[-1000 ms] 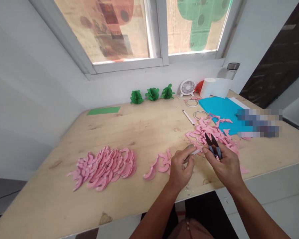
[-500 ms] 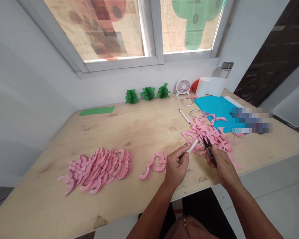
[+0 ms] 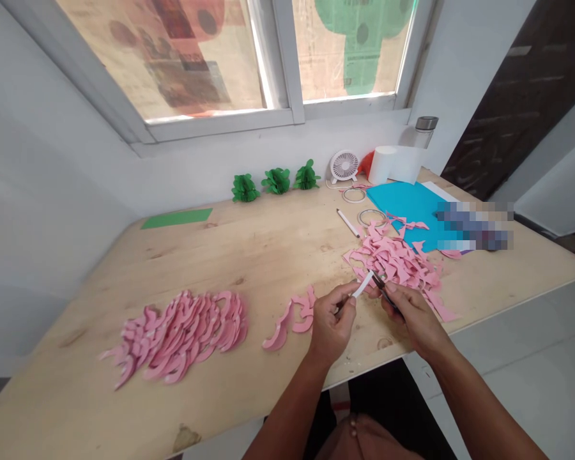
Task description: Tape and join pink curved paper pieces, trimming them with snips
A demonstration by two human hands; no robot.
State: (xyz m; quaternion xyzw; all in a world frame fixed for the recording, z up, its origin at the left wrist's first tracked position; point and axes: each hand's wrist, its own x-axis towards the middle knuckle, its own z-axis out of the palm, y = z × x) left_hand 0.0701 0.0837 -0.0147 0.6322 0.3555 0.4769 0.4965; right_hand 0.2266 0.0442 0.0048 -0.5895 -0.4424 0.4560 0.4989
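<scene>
My left hand (image 3: 334, 322) pinches a narrow white strip (image 3: 363, 285) that sticks out toward the right. My right hand (image 3: 414, 319) is closed around a pair of dark scissors (image 3: 378, 282), whose blade tips are at the strip's far end. Whether the blades are cutting into it, I cannot tell. Just left of my left hand lie a few curved pink paper pieces (image 3: 278, 331). Further left is a big heap of curved pink paper cutouts (image 3: 186, 335) with small white marks on them. Behind the scissors spreads a pile of pink paper scraps (image 3: 395, 255).
Blue sheets (image 3: 402, 204) lie at the back right beside a blurred-out item (image 3: 476, 227). Two rings (image 3: 371, 218), a pen (image 3: 348, 223), a small white fan (image 3: 344, 167) and a glass bottle (image 3: 424, 132) are nearby. Three green paper shapes (image 3: 276, 181) stand along the wall.
The scissors have come left to the white strip's end, and their blades look less spread. My left hand keeps its pinch on the strip. The whole view has shifted slightly.
</scene>
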